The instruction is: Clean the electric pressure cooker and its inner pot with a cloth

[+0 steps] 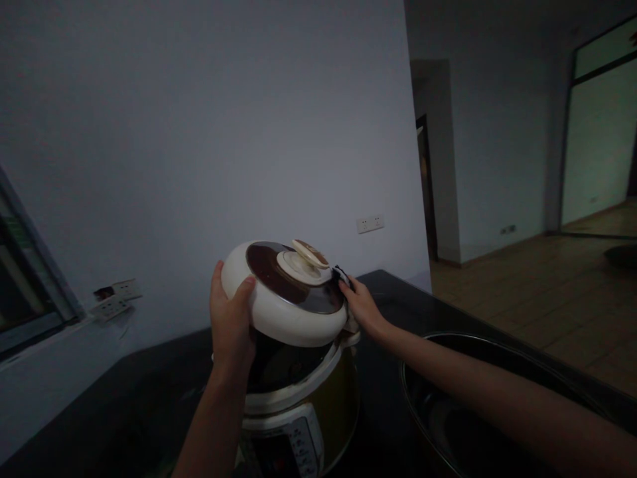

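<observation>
A white lid with a brown top and a raised handle (298, 292) is tilted above an electric pressure cooker (298, 411), apart from the rim at the front. Wrapped around the lid's left side is my left hand (231, 318), its thumb on top. My right hand (361, 302) is closed at the lid's right edge, pinching what looks like a crumpled dark and pale cloth (342, 273) against it. Below the lid the cooker's dark opening (283, 365) shows in part. The control panel (288, 445) faces me.
The cooker stands on a glossy black counter (383, 299). A large dark round basin (448, 411) lies to the right under my right forearm. Behind are a pale wall and a socket (370, 224); loose socket plates (117, 299) hang at left near a window (30, 279).
</observation>
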Demonstrator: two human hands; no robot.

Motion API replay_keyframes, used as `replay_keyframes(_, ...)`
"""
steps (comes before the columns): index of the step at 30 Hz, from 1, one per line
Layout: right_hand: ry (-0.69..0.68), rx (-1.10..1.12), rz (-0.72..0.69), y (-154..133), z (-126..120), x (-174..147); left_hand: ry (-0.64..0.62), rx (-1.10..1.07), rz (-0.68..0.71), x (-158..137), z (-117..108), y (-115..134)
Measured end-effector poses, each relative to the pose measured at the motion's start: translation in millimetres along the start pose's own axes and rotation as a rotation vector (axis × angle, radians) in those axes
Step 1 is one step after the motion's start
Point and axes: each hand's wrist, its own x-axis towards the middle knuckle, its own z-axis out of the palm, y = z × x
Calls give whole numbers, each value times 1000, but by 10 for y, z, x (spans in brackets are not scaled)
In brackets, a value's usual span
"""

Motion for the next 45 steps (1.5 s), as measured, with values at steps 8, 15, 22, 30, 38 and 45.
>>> replay_keyframes(8,-192,-7,-172,-435,40,-639,39,-50,22,-35,22,6)
replay_keyframes(15,-136,-47,-123,-119,5,-421,25,-60,19,-27,16,0)
replay_keyframes(22,-154,-94,-168,-92,20,-386,20,-85,31,-25,10,-16)
replay_keyframes(30,-365,-475,-684,-564,96,-887,21,-94,35,-34,21,-17)
replay_keyframes(38,-444,-693,-1011,-824,226,-827,-32,-20,81,-3,-46,-68)
replay_keyframes(45,-361,-682,-971,-336,-109,-732,-31,-101,39,-35,-6,-30)
